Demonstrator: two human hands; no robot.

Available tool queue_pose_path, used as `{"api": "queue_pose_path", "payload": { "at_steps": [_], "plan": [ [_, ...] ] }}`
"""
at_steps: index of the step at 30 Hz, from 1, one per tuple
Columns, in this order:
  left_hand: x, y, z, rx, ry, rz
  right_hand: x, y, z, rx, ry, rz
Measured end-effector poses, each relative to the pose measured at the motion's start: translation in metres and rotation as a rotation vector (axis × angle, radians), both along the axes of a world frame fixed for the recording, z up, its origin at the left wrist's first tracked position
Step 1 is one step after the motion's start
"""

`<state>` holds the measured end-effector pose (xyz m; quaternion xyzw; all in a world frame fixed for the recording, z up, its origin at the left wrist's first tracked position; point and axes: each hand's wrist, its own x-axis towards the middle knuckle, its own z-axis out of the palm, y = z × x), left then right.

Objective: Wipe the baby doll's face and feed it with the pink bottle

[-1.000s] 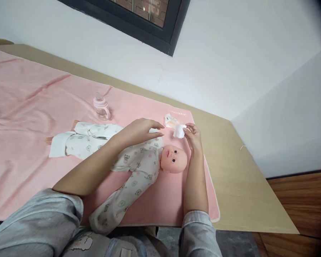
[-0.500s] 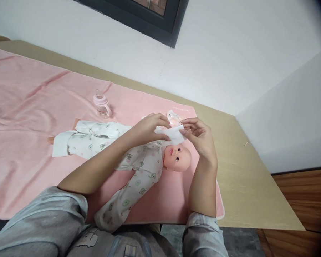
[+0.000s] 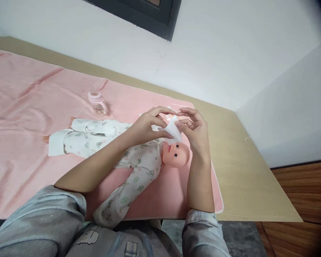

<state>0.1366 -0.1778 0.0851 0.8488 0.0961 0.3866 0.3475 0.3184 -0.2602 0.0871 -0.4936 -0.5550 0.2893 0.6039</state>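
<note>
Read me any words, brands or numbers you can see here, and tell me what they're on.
None can be read.
Pink blanket, far corner: small lettering, too blurred.
Baby bottle: faint marking, too small.
Packet behind the fingers: mostly hidden, nothing legible.

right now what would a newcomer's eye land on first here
Probably the baby doll's bald head, face up near the right end of the pink blanket, with its patterned white outfit stretching off to the left. Just beyond the head, both hands pinch a white wipe or tissue. Next might come the pink-lidded baby bottle, standing on the blanket beyond the doll's legs.
</note>
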Motion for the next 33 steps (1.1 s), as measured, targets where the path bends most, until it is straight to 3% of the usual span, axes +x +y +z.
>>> {"api": "queue_pose_path", "payload": {
  "at_steps": [8,13,16,19,22,24,27,33],
  "plan": [
    [0.002,-0.008,0.003,0.089,-0.115,0.103,-0.015,0.006,-0.006,-0.073,0.08,0.074],
    [-0.009,-0.007,0.013,-0.078,-0.108,0.183,0.014,0.017,-0.015,-0.023,0.08,-0.035],
    [-0.013,-0.002,0.014,-0.135,0.059,0.148,0.049,0.033,-0.04,-0.035,0.108,-0.141],
    [-0.01,0.004,0.011,-0.129,0.276,0.09,0.08,0.049,-0.083,-0.112,0.172,-0.25],
    [-0.003,0.005,0.005,-0.089,0.442,0.011,0.097,0.06,-0.125,-0.279,0.279,-0.355],
    [0.001,0.003,0.001,-0.065,0.542,-0.031,0.101,0.063,-0.144,-0.337,0.314,-0.396],
    [0.005,-0.001,-0.002,-0.056,0.649,-0.072,0.102,0.064,-0.155,-0.336,0.292,-0.4],
    [0.009,-0.004,-0.006,-0.015,0.732,-0.057,0.103,0.067,-0.159,-0.318,0.238,-0.385]
  ]
}}
